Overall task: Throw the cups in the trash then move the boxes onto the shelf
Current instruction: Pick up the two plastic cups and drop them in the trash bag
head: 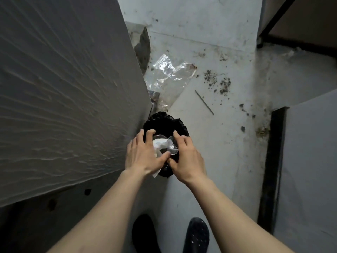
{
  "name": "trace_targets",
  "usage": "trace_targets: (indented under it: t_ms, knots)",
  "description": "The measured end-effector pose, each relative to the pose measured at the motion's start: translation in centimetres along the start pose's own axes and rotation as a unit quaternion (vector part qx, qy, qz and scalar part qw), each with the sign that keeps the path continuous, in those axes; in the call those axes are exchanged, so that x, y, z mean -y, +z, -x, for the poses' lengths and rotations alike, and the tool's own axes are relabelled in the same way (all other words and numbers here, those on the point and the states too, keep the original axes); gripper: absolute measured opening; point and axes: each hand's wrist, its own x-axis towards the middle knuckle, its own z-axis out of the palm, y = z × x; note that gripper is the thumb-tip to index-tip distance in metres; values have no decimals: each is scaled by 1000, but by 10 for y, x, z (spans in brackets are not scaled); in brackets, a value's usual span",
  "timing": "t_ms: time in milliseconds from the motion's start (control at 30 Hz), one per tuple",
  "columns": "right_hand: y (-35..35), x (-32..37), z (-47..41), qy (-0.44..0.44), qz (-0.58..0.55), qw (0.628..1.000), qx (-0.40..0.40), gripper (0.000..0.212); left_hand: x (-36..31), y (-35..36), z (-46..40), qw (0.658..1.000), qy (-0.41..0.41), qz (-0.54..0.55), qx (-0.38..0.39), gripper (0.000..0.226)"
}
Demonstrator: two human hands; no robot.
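Over the bin: both hands are held above the black-lined trash bin (165,123), which stands on the floor tight against the grey wall (63,88); the person's feet are seen just below it
Left hand: the left hand (144,154) is spread with fingers extended over the bin's left rim; nothing is seen gripped; it reads as released
Right hand: the right hand (186,157) is half-curled beside a clear cup (172,149); thumb and fingers are near it, but whether the cup is pinched or already let go cannot be told
Cups: a second clear cup (158,138) is seen at the bin mouth, with white paper (160,145) partly covering it; both cups are over or in the opening; depth is unclear
Step judged: cup disposal is nearly done; boxes and shelf work are not yet begun; no boxes are in view
Risk, bounce-out: the mouth is small and crowded with paper; a cup may be left perched on top and roll onto the floor
Risk, liner: the bag edge may be dragged inward by the left fingers; the opening would be narrowed
Risk, tipping: the bin looks light; a push on the rim may topple it away from the wall
Floor: plastic film (167,73) and dirt are scattered beyond the bin; slipping is possible
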Motion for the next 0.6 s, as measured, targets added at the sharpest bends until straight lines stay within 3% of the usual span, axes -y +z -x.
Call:
trace_targets:
  t_ms: [333, 600]
  knots:
    - [-49, -6, 43, 15, 57, 998, 32, 74, -10, -43, 36, 999, 24, -39, -22, 84]
    - [-191, 55, 107, -27, 114, 993, 4, 72, -86, -163, 112, 993, 79, -76, -34, 92]
